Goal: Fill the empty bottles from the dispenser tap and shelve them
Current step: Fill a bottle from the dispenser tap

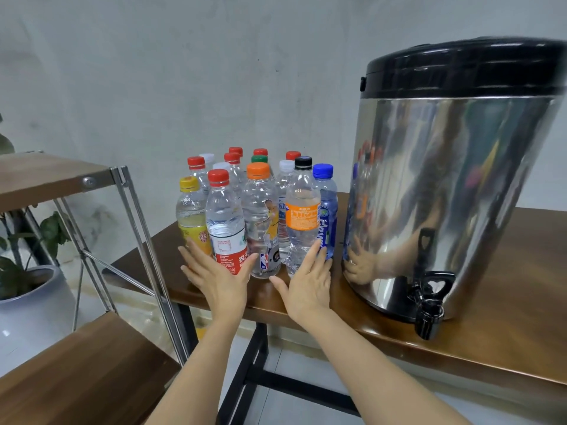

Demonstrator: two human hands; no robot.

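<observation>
While fingers (192,256) stretch straight, spread, near bottles (226,210)

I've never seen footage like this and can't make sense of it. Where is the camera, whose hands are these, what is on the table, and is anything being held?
There is no machine here. A person wears a camera on the head, and it looks forward and down at their own bare hands. The left hand and right hand are both open with straight fingers. They reach toward a cluster of capped plastic bottles and hold nothing. Whether the fingertips touch the bottles is hard to tell. The bottles stand on a brown table, beside a shiny steel dispenser with a black tap low on its front. At left are a wooden shelf and a potted plant.
</observation>
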